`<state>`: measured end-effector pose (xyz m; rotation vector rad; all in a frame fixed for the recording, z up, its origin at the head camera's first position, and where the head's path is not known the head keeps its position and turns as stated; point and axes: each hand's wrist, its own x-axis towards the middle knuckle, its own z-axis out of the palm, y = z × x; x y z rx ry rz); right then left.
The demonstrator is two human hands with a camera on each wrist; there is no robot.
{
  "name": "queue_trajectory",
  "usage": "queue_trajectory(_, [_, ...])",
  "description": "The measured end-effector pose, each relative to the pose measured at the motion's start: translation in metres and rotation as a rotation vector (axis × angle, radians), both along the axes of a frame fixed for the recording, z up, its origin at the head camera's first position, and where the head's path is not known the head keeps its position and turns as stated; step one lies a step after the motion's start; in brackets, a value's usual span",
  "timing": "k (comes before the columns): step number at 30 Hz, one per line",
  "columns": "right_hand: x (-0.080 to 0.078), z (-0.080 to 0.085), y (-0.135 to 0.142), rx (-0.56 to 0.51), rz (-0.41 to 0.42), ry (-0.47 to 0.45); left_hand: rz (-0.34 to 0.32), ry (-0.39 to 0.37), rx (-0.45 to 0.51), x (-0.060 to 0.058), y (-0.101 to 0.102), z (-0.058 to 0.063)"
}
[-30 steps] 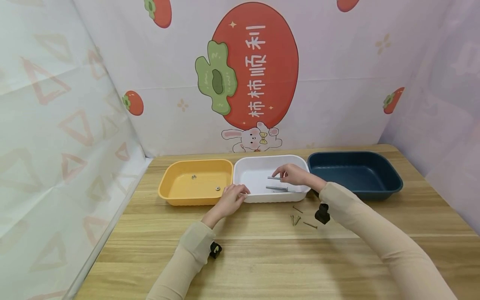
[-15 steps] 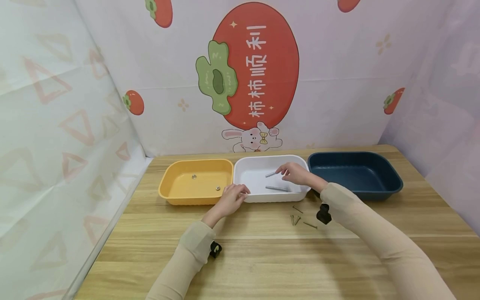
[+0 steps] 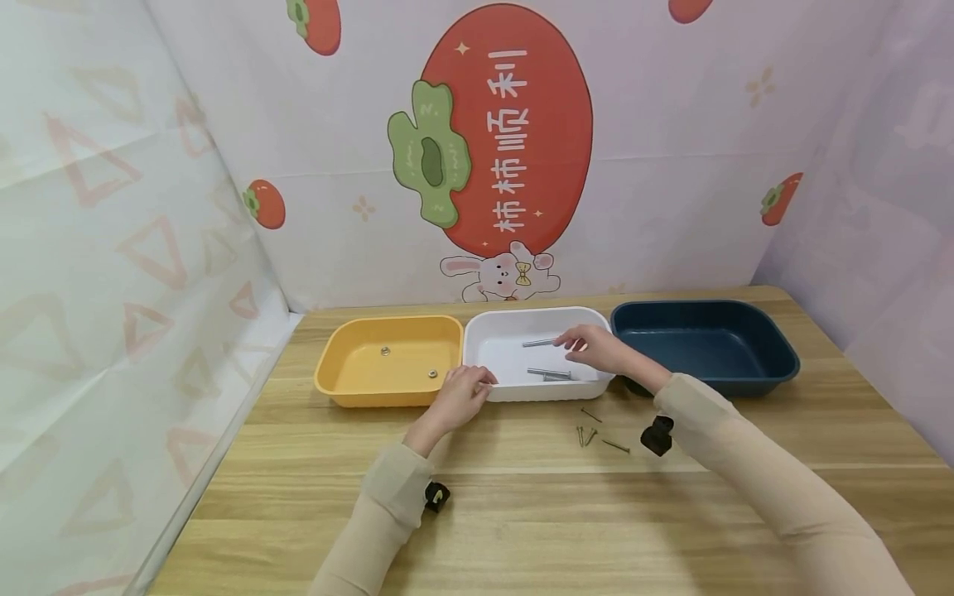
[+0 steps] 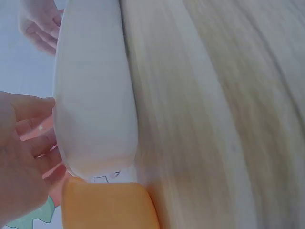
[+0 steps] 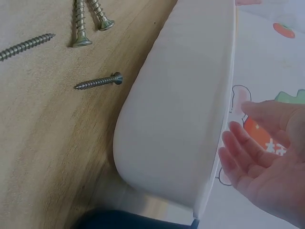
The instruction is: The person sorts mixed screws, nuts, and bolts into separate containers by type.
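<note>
My left hand [image 3: 460, 394] rests at the near left corner of the white tray [image 3: 492, 333]. In the left wrist view its loosely bent fingers [image 4: 40, 143] reach behind the rim, and the thumb tip meets the edge. Over the tray's right part is my right hand [image 3: 596, 348], thumb and fingers apart. One long silvery bolt [image 3: 538, 343] lies with its right end at a fingertip; whether they touch I cannot tell. Another bolt [image 3: 547, 372] lies nearer the front wall, with a short silvery shape below it. The right wrist view's tray wall [image 5: 176, 105] hides the bolts.
A yellow tray [image 3: 373, 394] with two small nuts [image 3: 385, 351] stands on the left. At the right is a dark blue tray [image 3: 745, 385]. Several screws [image 3: 615, 447] lie on the wooden table [image 3: 507, 513] before the white tray. Patterned cloth hangs behind.
My right hand has moved slightly right, its fingers parting from the bolt they held a second ago. That bolt now lies farther back and left. My left hand stays at the rim.
</note>
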<state>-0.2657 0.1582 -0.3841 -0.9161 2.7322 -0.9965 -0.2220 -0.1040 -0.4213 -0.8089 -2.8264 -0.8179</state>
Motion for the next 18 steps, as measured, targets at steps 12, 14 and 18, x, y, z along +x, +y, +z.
queue_trajectory(12, [0.015,-0.002,0.024,-0.082,-0.023,0.079,-0.049,0.075,0.087,0.015,0.025,0.008])
queue_trajectory(14, [0.016,-0.005,0.031,-0.138,0.011,0.105,-0.075,0.081,0.100,0.017,0.030,0.009])
queue_trajectory(18, [0.026,-0.003,0.040,-0.153,-0.037,0.127,-0.142,0.085,0.111,0.020,0.042,0.010])
